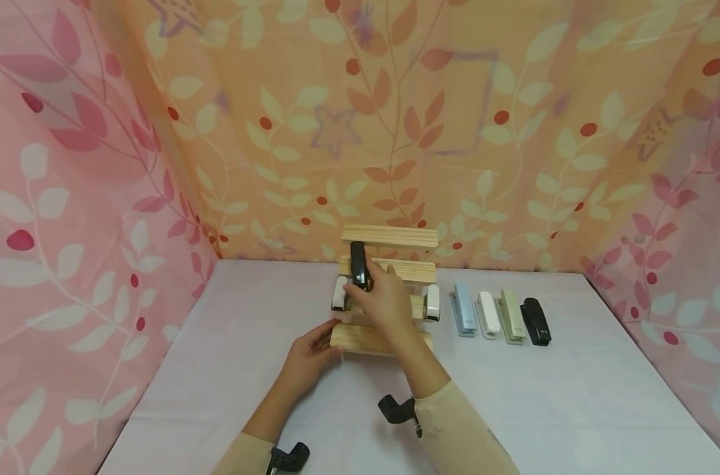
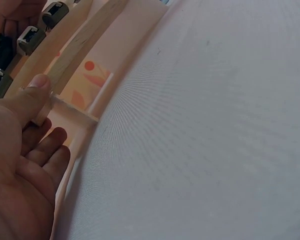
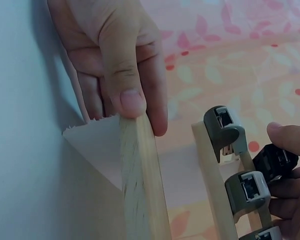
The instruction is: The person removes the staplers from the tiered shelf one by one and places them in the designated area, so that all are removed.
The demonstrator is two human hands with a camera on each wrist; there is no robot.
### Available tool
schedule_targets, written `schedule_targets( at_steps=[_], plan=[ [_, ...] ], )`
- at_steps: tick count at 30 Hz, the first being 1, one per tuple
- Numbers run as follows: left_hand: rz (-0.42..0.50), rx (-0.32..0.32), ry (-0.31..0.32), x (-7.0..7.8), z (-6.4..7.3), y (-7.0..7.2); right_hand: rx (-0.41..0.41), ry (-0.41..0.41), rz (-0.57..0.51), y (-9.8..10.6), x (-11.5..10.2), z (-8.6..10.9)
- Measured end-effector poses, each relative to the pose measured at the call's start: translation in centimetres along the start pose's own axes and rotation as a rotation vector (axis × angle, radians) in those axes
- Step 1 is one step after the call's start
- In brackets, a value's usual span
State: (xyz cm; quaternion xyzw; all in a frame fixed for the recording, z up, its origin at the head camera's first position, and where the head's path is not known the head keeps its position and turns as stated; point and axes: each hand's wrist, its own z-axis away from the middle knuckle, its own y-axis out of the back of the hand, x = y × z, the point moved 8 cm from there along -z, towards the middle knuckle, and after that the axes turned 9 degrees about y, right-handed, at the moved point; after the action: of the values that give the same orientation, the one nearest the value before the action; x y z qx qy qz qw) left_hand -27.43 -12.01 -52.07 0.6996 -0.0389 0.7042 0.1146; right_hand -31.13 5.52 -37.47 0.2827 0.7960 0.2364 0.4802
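A stepped rack of pale wooden slats [image 1: 362,338] stands at the middle of the table. My left hand [image 1: 309,359] holds the left end of its front slat, thumb on the wood and fingers beside it. My right hand [image 1: 389,303] grips a black stapler [image 1: 358,260] over the rack's left part, at the third slat from the front. On the second slat sit white-topped staplers, one at the left end [image 1: 338,293] and one at the right [image 1: 433,302]. Another stapler [image 3: 247,190] between them shows in the wrist views, hidden behind my right hand in the head view.
To the right of the rack a row of staplers stands on the white table: light blue [image 1: 464,310], white [image 1: 488,315], pale green [image 1: 511,316] and black [image 1: 536,322]. Leaf-patterned cloth [image 1: 395,132] closes off the back and both sides.
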Motion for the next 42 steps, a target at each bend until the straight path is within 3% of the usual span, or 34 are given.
schedule_targets(
  at_steps=[9, 22, 28, 42],
  plan=[
    [0.006, 0.001, -0.006, -0.2, 0.1, 0.1, 0.004, -0.003, -0.049, 0.4, 0.2, 0.1],
    [0.026, 0.009, 0.006, -0.1, 0.2, 0.4, 0.142, 0.067, -0.084, 1.7, -0.2, -0.2],
    [0.015, 0.013, -0.005, -0.1, 0.0, 0.4, 0.146, 0.152, -0.109, 3.2, -1.1, -0.4],
    [-0.005, 0.012, 0.025, -0.3, 0.1, -0.1, 0.104, 0.216, -0.292, 9.5, -1.3, 1.9]
  ],
)
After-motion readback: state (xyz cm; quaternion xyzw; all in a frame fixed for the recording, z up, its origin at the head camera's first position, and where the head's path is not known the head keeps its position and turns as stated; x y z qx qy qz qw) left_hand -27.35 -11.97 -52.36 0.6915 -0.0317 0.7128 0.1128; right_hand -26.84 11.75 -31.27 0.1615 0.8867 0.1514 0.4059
